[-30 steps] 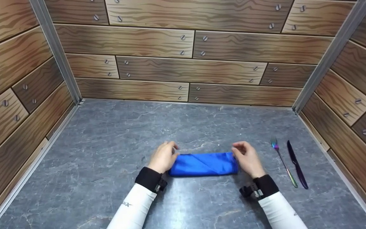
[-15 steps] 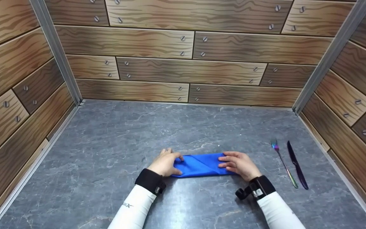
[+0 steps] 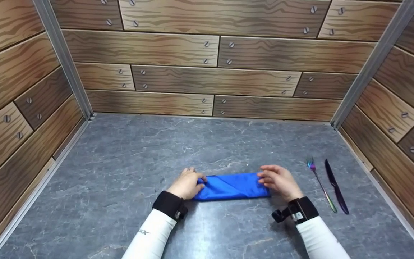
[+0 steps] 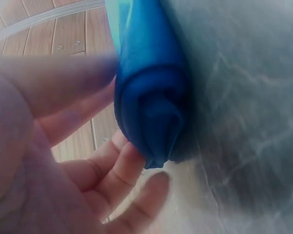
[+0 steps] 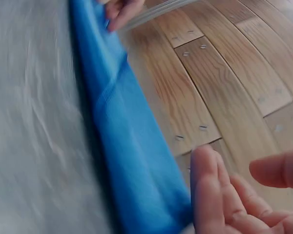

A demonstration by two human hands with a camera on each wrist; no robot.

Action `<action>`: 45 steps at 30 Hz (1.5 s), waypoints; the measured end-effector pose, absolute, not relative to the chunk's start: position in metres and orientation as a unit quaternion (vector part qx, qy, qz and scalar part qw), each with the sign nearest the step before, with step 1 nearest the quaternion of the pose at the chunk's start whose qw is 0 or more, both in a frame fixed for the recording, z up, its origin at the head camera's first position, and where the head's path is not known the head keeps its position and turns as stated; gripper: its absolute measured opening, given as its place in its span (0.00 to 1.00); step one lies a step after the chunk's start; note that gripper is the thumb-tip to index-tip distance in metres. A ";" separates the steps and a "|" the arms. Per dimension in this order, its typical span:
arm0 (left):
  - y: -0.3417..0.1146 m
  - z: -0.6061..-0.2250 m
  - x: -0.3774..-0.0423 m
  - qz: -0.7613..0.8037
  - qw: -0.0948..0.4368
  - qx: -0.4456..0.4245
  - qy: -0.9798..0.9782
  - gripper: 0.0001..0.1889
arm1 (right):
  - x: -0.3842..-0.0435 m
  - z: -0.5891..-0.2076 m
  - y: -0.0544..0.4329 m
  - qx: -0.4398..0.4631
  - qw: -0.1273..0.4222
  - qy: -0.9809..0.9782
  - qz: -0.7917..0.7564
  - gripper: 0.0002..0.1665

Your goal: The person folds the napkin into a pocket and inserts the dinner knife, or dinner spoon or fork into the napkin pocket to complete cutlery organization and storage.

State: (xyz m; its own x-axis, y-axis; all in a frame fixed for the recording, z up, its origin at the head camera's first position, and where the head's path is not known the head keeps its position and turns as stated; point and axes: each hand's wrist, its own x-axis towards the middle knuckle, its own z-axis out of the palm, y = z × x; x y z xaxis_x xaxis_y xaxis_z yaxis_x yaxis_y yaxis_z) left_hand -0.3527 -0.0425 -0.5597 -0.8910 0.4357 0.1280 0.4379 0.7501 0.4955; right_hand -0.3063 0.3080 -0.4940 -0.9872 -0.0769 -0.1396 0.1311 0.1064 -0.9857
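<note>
A blue cloth (image 3: 232, 186), folded into a long flat strip, lies crosswise on the grey tabletop. My left hand (image 3: 187, 184) rests at its left end, thumb and forefinger touching the top. In the left wrist view, the rolled layers at the end of the cloth (image 4: 151, 107) show beside the loosely bent fingers (image 4: 124, 168). At the other end, my right hand (image 3: 280, 181) hovers with fingertips over the right edge. Its fingers (image 5: 210, 195) are extended and the thumb stands apart, holding nothing, in the right wrist view.
Right of the cloth, a rainbow-coloured fork (image 3: 321, 185) and a dark knife (image 3: 335, 187) lie side by side. Wood-patterned panels (image 3: 210, 79) wall the table at the back and both sides, with metal strips along the corners.
My right hand moved left onto the cloth, then drew back right towards its end. My left hand settled over the left end, its thumb shifting slightly away from the near edge.
</note>
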 end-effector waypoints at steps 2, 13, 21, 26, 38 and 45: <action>-0.042 -0.565 -0.358 -0.248 0.029 -0.238 -0.939 0.07 | -0.304 -0.487 0.304 0.013 0.043 0.793 -0.608 0.22; -0.041 -0.566 -0.361 -0.234 0.005 -0.234 -0.944 0.06 | -0.328 -0.549 0.300 -0.071 -0.034 0.932 -0.353 0.13; -0.033 -0.569 -0.356 -0.224 0.014 -0.235 -0.946 0.03 | -0.361 -0.581 0.306 -0.073 -0.042 0.962 -0.261 0.16; -0.020 -0.570 -0.348 -0.230 0.004 -0.243 -0.942 0.06 | -0.377 -0.575 0.298 -0.078 -0.040 0.972 -0.218 0.19; 0.014 -0.572 -0.320 -0.218 -0.021 -0.282 -0.934 0.09 | -0.415 -0.574 0.271 -0.164 -0.011 0.963 -0.212 0.21; 0.023 -0.571 -0.313 -0.228 -0.021 -0.273 -0.934 0.11 | -0.423 -0.571 0.263 -0.203 0.005 0.951 -0.232 0.22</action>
